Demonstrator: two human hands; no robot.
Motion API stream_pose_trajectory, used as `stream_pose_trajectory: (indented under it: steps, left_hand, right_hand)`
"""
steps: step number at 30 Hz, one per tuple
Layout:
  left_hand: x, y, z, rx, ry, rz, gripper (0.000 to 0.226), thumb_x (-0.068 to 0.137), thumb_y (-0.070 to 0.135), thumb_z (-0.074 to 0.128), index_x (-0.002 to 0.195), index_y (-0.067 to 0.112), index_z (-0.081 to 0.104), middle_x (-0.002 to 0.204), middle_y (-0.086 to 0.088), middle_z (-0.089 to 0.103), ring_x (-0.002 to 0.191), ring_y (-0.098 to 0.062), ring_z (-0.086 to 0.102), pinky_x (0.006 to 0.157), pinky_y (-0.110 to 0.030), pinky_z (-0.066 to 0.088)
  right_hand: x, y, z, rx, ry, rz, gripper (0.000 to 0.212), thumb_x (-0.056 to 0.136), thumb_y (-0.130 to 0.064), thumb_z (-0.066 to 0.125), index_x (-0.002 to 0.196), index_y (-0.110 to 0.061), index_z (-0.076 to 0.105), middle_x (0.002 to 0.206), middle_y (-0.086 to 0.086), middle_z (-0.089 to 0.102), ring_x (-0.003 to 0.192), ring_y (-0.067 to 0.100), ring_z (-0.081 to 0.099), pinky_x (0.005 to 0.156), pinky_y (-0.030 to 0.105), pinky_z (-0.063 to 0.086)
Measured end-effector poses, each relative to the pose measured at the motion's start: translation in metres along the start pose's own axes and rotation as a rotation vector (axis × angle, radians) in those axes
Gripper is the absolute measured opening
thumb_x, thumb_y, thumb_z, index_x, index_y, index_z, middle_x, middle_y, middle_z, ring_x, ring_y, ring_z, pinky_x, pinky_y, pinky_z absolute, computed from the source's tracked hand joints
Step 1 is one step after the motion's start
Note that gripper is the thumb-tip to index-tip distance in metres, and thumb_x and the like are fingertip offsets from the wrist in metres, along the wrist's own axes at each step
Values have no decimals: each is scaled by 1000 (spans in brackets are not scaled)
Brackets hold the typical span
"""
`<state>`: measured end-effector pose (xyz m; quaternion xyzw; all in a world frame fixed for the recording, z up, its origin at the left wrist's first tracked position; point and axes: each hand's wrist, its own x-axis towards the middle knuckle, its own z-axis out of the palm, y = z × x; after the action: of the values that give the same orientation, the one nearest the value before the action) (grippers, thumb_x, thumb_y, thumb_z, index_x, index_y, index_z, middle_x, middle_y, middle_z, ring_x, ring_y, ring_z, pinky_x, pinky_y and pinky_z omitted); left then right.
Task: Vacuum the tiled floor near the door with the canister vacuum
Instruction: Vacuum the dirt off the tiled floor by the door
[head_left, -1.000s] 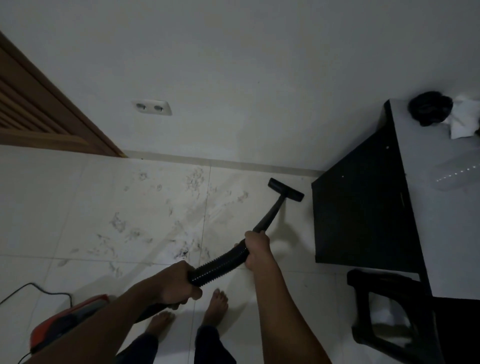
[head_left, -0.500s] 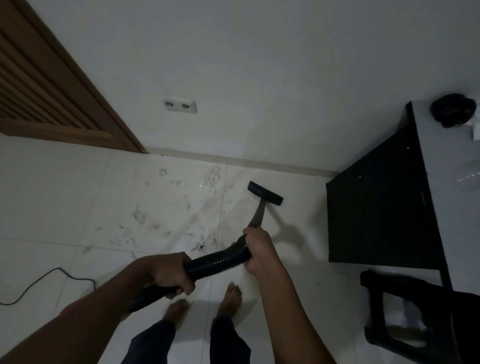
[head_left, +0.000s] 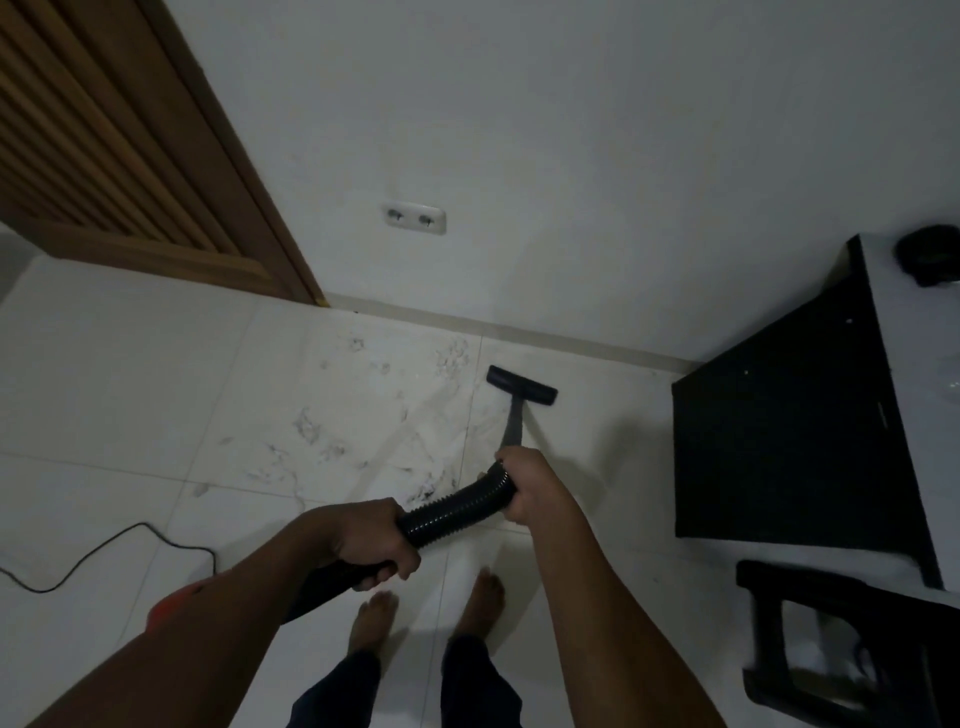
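Hands: both were closed on the vacuum and held nothing else. The left hand (head_left: 363, 540) was wrapped round the lower part of the ribbed black hose (head_left: 457, 506), fingers curled under. The right hand (head_left: 524, 483) gripped the upper end, where the hose met the rigid tube (head_left: 513, 426).

Position: the floor head (head_left: 522, 384) sat flat on the tiled floor (head_left: 130, 389), near the skirting. It was at the right edge of a patch of dark scuffs and debris (head_left: 332, 431). The door (head_left: 130, 145) stood left of that patch. A red bit of the canister (head_left: 171, 605) showed behind the left forearm. The cord (head_left: 104, 551) trailed over the tile on the left.

Handling (judged):
- The hose looked soft and springy and arced between the hands, so it would pass on little push.
- Steering probably belonged to the right hand at the stiff tube joint, with the left hand only carrying slack.
- The tube and head looked like light plastic, an easy load.
- The ribs gave good purchase, so slip seemed unlikely.
- The canister was presumably the heavy part. Dragging it by the hose could strain the joint.
- The black cabinet (head_left: 789, 431) stood near on the right, and the cord was a possible snag.
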<state>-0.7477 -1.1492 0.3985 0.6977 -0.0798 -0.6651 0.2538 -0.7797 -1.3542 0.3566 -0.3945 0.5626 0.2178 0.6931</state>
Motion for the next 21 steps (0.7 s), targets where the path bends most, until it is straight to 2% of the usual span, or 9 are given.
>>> stream_pose_trajectory:
  steps: [2,5,7,11,14,17,21]
  left_hand:
    - [-7,-11,-8,19,-41,5,19,71,9,68,54,9,59,52,-7,56,43,-19,52,56,-29,46]
    - [-17,-28,-15,47,-82,4,20,72,8,68,55,13,60,54,-5,57,44,-17,53,58,-30,46]
    - [-20,-35,-16,50,-71,5,18,71,9,68,56,12,60,53,-5,57,44,-17,52,56,-31,46]
    - [-27,-45,-19,16,1,32,19,70,9,68,54,11,60,52,-7,56,42,-19,51,54,-31,44]
    - [-37,-55,-28,-26,43,79,20,73,8,69,55,10,59,52,-7,56,42,-19,51,53,-29,44]
    - [-49,-74,-38,-56,38,86,15,73,5,68,62,7,59,56,-10,56,43,-21,51,50,-27,45]
    - [-60,-98,-43,-31,37,74,14,72,5,66,61,6,57,55,-10,55,41,-21,49,49,-26,44]
  right_hand:
    - [-7,15,3,-5,-3,23,25,95,-5,50,120,-3,50,104,20,57,78,30,60,62,40,56]
    - [-16,35,11,9,4,61,23,94,-6,52,117,-3,50,118,23,57,100,37,63,80,48,58]
    - [-15,38,20,2,23,58,22,94,-6,52,116,-2,50,122,24,57,106,39,63,84,49,57]
    - [-14,32,46,-93,47,11,30,96,-7,50,125,1,50,112,19,60,89,34,64,70,43,58]
    - [-20,22,65,-159,39,-69,12,98,-7,47,106,-1,54,94,14,58,81,26,61,68,38,55]
    - [-33,29,82,-196,34,-86,7,98,-5,45,99,-7,52,78,10,51,63,20,54,47,28,46]
    - [-33,52,99,-201,13,-15,6,98,-6,46,100,-2,50,83,13,52,67,22,56,51,33,47]
